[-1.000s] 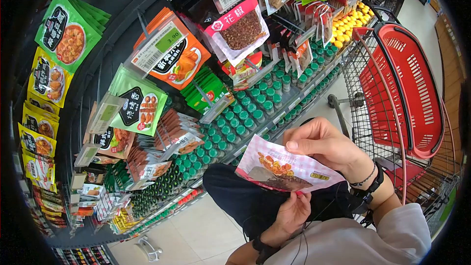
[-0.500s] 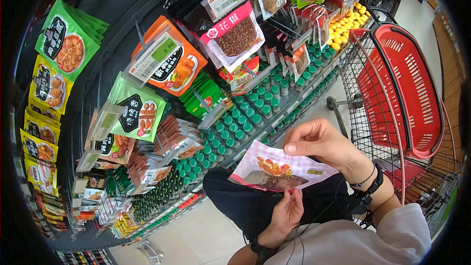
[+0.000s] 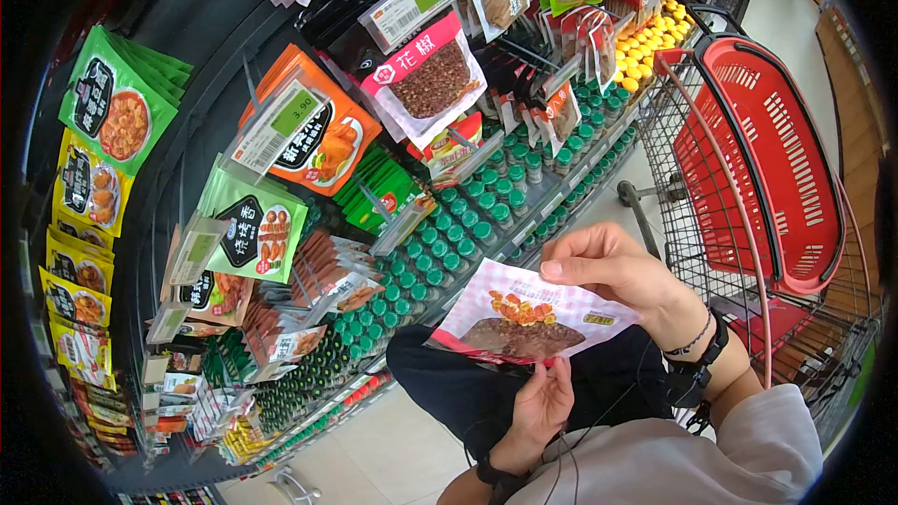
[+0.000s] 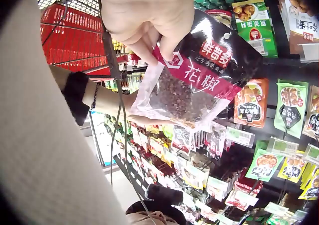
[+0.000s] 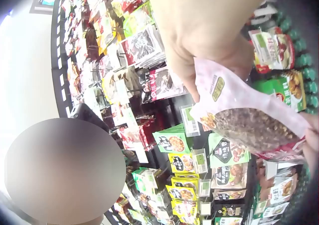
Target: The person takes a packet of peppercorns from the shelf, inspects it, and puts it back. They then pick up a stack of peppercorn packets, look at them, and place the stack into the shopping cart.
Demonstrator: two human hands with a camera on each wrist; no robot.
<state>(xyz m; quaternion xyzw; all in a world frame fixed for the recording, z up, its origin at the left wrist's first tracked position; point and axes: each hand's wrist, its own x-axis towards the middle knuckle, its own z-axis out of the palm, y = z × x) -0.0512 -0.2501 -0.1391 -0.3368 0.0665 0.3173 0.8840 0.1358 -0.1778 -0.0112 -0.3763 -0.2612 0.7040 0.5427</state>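
A packet of Sichuan peppercorns (image 3: 533, 327), pale pink gingham with a clear window, is held out over the dark-clothed lap. My right hand (image 3: 608, 271) pinches its upper edge between thumb and fingers. At the opposite, lower edge, my left hand (image 3: 543, 404) grips the packet with its fingertips. The left wrist view shows the packet's other face, with a black and pink header (image 4: 214, 58) where the left hand (image 4: 149, 16) pinches it. Brown peppercorns (image 5: 254, 125) show through the window in the right wrist view.
Hanging seasoning sachets (image 3: 262, 229) and a matching peppercorn packet (image 3: 426, 75) fill the rack, with price tags jutting out. Rows of green-capped jars (image 3: 440, 252) stand below. A wire cart (image 3: 687, 215) with a red basket (image 3: 767, 150) stands at the right.
Both hands still hold the packet, which has tilted a little and shows more of its window. The shelves have drifted slightly left in the head view.
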